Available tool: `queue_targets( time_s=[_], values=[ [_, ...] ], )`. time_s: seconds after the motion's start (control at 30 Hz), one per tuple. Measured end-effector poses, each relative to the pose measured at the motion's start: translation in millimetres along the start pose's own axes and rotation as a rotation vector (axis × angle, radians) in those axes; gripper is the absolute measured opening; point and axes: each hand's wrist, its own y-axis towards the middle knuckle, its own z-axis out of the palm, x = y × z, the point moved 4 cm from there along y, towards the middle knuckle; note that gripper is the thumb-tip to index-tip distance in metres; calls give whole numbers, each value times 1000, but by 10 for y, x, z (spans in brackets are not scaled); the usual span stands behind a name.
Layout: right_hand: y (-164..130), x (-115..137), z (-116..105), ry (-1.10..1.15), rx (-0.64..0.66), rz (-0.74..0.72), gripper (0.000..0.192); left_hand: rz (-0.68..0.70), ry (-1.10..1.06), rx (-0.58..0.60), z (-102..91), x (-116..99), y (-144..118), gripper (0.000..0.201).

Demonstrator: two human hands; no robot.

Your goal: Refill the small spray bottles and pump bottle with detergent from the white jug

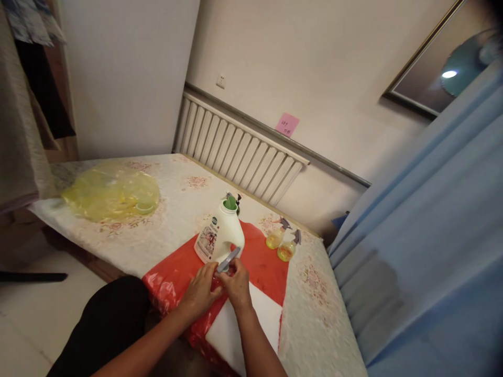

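Both hands are together just in front of a large cream detergent jug (231, 230). Between them is a spray bottle with a grey trigger head (228, 259); its body is mostly hidden by the fingers. My left hand (201, 287) is closed around its left side, fingers near the head. On the other side my right hand (238, 285) grips it, fingertips close to the neck. The jug stands upright with its green pour spout (230, 203) uncovered. Under the hands lies a red plastic sheet (263, 262), partly covered by a folded white cloth or pad (263, 314).
Two spray bottles with yellowish liquid, one (275, 239) beside the other (286, 251), stand to the right. Dark nozzles (238, 200) show behind the jug. A yellow plastic bag (106, 191) and a pale round cap (145, 207) lie left on the flowered tablecloth (314, 309). A blue curtain (424, 235) hangs right.
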Motion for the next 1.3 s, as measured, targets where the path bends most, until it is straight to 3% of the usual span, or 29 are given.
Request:
queue_targets(
  time_s=[0.13,0.27,0.4,0.53,0.77,0.97,1.17,1.3],
  values=[
    [-21,30,-20,5,19,-5,27,10,-9,-33,6,6,-5,60],
    [-49,50,-55,32,90,-73,22,15,-9,-55,22,15,-8,59],
    [-28,1,-17,26,35,-15,17,4,-4,-48,18,12,-12,58],
    [-27,-17,16,24,-34,33,26,6,1,-63,9,10,-11,58],
    [-84,35,-44,45,77,-65,23,13,-8,-56,3,-9,-14,59],
    [-58,-10,14,80,-49,62,26,18,-10,-65,13,10,-14,55],
    [-103,40,-49,88,69,-51,23,23,-7,-59,29,13,-16,59],
    [-86,-35,-9,93,-4,26,20,26,-5,-64,42,31,-13,57]
  ],
)
